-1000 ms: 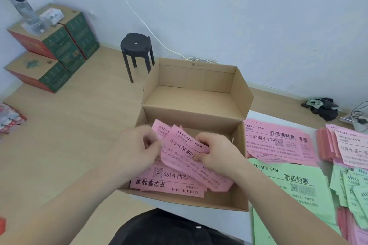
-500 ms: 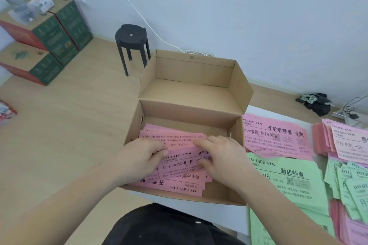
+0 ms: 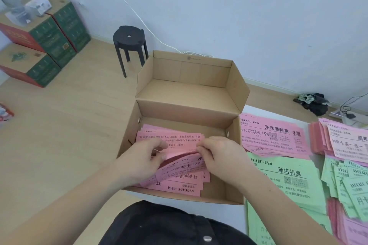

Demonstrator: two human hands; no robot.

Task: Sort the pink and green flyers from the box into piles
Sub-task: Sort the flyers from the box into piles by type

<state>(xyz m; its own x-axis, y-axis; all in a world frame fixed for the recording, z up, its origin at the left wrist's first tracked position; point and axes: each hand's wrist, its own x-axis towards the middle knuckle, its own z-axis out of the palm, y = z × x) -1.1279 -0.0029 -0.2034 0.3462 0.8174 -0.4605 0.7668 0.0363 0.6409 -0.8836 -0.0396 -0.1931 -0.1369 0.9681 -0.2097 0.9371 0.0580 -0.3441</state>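
Your left hand [image 3: 139, 162] and right hand [image 3: 221, 155] both pinch the near edge of one thin pink paper flyer [image 3: 179, 145] on top of the stack inside the open brown cardboard box [image 3: 233, 165]. Its long axis runs left to right, directly under your fingers [image 3: 203, 150]. The sorted pink pile [image 3: 272, 135] lies on the white counter [image 3: 264, 110] to the right, nearer your right hand. Your hands hide the middle of the stack, so what lies below cannot be seen

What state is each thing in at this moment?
box: open.
flyers: pink, loose in box, overlapping.
top flyer: pinched at both ends, bowed upward.
left hand: pinches top flyer.
right hand: pinches top flyer.
pink pile: lying flat, right of box.
green pile: lying flat, nearer than pink pile.
stool: upright.
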